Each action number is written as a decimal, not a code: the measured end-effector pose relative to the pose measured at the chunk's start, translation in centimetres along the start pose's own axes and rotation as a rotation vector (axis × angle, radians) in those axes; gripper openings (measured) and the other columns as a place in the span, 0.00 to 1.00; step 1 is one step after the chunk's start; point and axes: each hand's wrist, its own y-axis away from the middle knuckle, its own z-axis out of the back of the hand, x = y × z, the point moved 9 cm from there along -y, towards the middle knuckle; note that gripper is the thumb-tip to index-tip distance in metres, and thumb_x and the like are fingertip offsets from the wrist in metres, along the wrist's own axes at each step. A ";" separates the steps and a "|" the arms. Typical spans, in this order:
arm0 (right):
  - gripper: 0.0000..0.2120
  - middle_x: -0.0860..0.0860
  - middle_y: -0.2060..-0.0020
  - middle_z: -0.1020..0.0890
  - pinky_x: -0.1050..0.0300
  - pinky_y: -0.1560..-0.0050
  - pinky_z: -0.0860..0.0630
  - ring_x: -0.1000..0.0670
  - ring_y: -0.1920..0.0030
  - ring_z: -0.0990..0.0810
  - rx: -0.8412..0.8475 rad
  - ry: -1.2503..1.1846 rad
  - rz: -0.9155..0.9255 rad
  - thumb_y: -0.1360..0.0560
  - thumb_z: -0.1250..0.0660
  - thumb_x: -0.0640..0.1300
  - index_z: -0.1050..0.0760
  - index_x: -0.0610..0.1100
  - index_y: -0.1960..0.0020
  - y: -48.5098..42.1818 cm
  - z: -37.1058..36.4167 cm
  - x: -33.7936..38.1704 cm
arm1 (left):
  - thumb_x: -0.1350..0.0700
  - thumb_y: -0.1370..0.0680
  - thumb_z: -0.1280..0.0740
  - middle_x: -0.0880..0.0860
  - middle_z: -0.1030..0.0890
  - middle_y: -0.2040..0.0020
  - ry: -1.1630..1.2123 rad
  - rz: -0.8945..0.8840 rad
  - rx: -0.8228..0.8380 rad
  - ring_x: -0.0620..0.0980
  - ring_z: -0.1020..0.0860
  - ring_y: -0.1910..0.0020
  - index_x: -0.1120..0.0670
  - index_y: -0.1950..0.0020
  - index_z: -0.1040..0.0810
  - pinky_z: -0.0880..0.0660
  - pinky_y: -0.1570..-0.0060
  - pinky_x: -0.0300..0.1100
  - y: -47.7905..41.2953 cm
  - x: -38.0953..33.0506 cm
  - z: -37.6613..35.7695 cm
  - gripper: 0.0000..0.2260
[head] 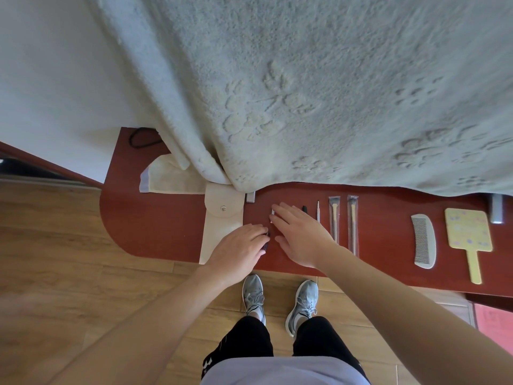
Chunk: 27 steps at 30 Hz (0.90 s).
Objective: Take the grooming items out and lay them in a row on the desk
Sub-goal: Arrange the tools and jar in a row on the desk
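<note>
The fingers (256, 230) of the left hand (238, 247) are curled round a small dark thing (266, 243), and only its end peeks out. The fingers (286, 213) of the right hand (302, 237) are straight and a little apart, and they lie flat over the desk (155, 218). A small silver piece (272, 216) sticks out just beside their tips; I cannot tell if they touch it. The left hand is at the right edge of a cream pouch (219, 218) that lies open on the desk with its round flap up. A little grey thing (250, 197) lies just past the pouch. To the right of the right hand, things lie side by side in a row: a short black piece (305, 209), a thin metal stick (318, 213), and two brushes (334, 220) (352, 226) in clear sleeves. Farther right, well apart from those, are a pale comb (424, 240), a yellow hand mirror (467, 234) and a grey tube (497, 211). A big pale green blanket (305, 79) hangs over the back of the desk. A folded towel (166, 177) lies behind the pouch.
</note>
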 end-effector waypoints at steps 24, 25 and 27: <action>0.22 0.42 0.29 0.32 0.50 0.28 0.41 0.42 0.28 0.34 0.053 0.081 0.035 0.22 0.37 0.44 0.31 0.38 0.30 1.1 -0.1 -1.5 | 0.58 0.31 0.22 0.52 0.18 0.43 0.032 0.016 -0.027 0.50 0.20 0.43 0.57 0.46 0.17 0.27 0.38 0.43 -0.4 -2.4 -1.3 0.15; 0.22 0.41 0.30 0.31 0.49 0.29 0.40 0.42 0.29 0.34 0.053 0.080 0.034 0.22 0.36 0.44 0.31 0.38 0.31 1.1 0.0 -1.5 | 0.58 0.30 0.22 0.52 0.18 0.43 0.036 0.011 -0.027 0.50 0.20 0.43 0.57 0.46 0.17 0.27 0.38 0.44 -0.5 -2.6 -1.4 0.15; 0.22 0.41 0.30 0.30 0.49 0.29 0.39 0.41 0.29 0.33 0.055 0.082 0.041 0.23 0.36 0.44 0.30 0.38 0.31 1.2 0.0 -1.5 | 0.58 0.30 0.22 0.52 0.18 0.43 0.044 0.003 -0.026 0.50 0.20 0.43 0.57 0.45 0.17 0.26 0.38 0.44 -0.6 -2.9 -1.6 0.14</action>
